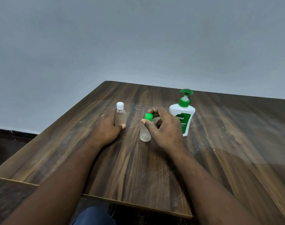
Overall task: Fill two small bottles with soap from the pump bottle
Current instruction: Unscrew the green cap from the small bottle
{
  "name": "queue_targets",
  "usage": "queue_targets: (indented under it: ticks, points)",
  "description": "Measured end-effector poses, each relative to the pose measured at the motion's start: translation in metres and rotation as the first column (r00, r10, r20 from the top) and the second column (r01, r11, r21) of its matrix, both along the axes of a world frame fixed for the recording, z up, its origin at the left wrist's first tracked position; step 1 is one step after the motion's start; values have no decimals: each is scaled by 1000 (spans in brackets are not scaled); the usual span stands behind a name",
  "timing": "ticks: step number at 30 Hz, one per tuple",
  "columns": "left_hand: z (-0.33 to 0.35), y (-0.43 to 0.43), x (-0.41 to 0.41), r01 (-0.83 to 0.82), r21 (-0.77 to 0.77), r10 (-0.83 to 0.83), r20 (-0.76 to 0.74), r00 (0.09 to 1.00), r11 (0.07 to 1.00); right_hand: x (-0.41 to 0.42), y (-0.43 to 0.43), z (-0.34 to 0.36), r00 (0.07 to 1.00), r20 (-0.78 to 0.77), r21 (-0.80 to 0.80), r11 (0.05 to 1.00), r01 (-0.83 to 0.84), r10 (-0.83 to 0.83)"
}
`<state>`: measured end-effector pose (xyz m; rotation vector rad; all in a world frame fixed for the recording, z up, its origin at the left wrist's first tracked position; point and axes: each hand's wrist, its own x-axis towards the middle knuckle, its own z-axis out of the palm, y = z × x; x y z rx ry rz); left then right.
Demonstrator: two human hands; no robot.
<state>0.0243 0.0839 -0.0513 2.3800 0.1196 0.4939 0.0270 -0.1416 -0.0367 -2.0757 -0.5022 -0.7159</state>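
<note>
- Small clear plastic bottle with a round green cap (145, 133) stands upright on the dark wood-grain table (138, 172), about midway across its far half.
- The right hand (167, 130) pinches the green cap (148, 116) between the thumb and curled fingertips. The rest of the hand arches beside the bottle's body and does not clasp it.
- A second small clear bottle with a white cap (121, 118) stands upright to the left, well apart from the first.
- The left hand (106, 129) grips this bottle's body, with the thumb across its lower front and the palm against its left side. The fingers behind it are hidden, and the white cap (120, 106) pokes out above the hand.
- A white pump bottle with a green pump head and a green Dettol label (182, 109) stands upright just beyond and to the right of the right hand. That hand's back covers the lower left of the label.
- Both small bottles look cloudy, and I cannot tell whether either holds liquid.
- Both bare forearms reach in over the table's near edge.
- A plain grey wall (138, 38) rises behind the table.
- A strip of dark floor (8, 143) shows at the left.
- A patch of blue fabric (94, 215) sits at the bottom edge, below the tabletop.
</note>
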Motion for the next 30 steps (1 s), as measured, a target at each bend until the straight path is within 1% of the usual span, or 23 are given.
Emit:
queue_targets:
  ticks: [3,5,6,8,10,11,12,13,14,15,17,18,21,24,27,30]
  points:
    - [2,1,-3,-5,-11,5,-15,1000,1000,0,1,0,1000,1,-7,1000,-1,1]
    - [1,3,-6,13,-107,-14,-8,1000,994,0,2,0,1000,8,-15,1000,-2,2]
    - [1,4,-8,13,-152,-11,18,1000,988,0,2,0,1000,7,-17,1000,-2,2]
    - [3,4,-15,-44,-211,74,139,988,977,1,1,0,1000,5,-20,1000,-2,2]
    - [7,-1,-29,-93,-196,158,347,925,976,1,1,0,1000,8,-16,1000,-2,2]
    - [11,-7,-37,-72,-155,135,447,884,985,2,1,0,1000,7,-12,1000,-3,3]
    - [12,-13,-44,-10,-90,55,509,859,996,2,1,0,1000,6,-11,1000,-3,3]
    - [13,-19,-48,83,-11,-65,522,850,996,2,1,0,1000,10,-11,1000,-3,3]
    - [12,-26,-50,182,61,-189,472,861,981,2,1,0,1000,17,-11,1000,-3,4]
    - [9,-32,-49,261,109,-283,376,882,959,2,0,0,1000,24,-9,1000,-4,4]
    - [3,-40,-42,344,147,-368,192,910,927,3,0,-1,999,33,-3,1000,-2,2]
    - [2,-44,-37,366,144,-385,149,911,920,3,-1,-1,999,38,0,1000,0,0]
    - [5,-54,-25,409,111,-418,73,906,906,2,0,0,999,48,-3,1000,-12,13]
    - [11,-59,-9,420,48,-421,17,907,906,2,1,0,998,53,-22,1000,-22,23]
    - [15,-62,0,446,62,-448,24,894,893,4,0,-1,998,52,-14,1000,-18,19]
    - [14,-62,0,457,62,-461,69,885,887,5,-1,-3,998,55,-6,999,-33,33]
